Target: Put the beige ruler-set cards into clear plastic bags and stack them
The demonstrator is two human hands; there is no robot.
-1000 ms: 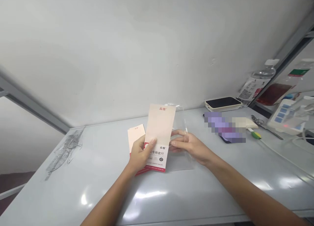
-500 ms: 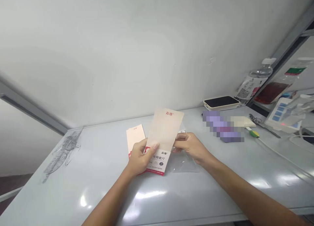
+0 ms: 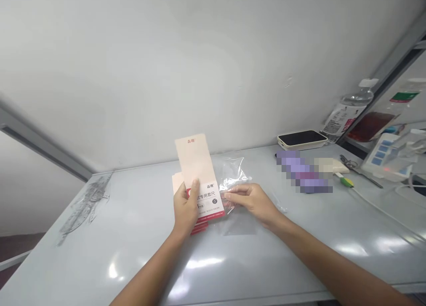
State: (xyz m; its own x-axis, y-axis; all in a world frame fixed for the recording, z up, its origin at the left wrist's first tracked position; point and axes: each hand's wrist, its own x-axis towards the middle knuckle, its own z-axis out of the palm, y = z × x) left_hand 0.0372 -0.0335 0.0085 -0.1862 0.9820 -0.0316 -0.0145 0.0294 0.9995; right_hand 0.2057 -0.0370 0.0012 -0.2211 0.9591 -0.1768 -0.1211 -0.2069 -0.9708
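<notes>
My left hand [image 3: 185,207] closes thumb and fingers around a pink card pack [image 3: 196,164], held upright over the white table [image 3: 266,261], with another card [image 3: 177,182] behind it. My right hand [image 3: 248,202], fingers nearly closed, pinches a clear plastic bag [image 3: 234,175] just beside the pack.

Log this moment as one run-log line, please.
left hand: printed card packets held | right hand: clear plastic bag held | surface: pale grey table
</notes>
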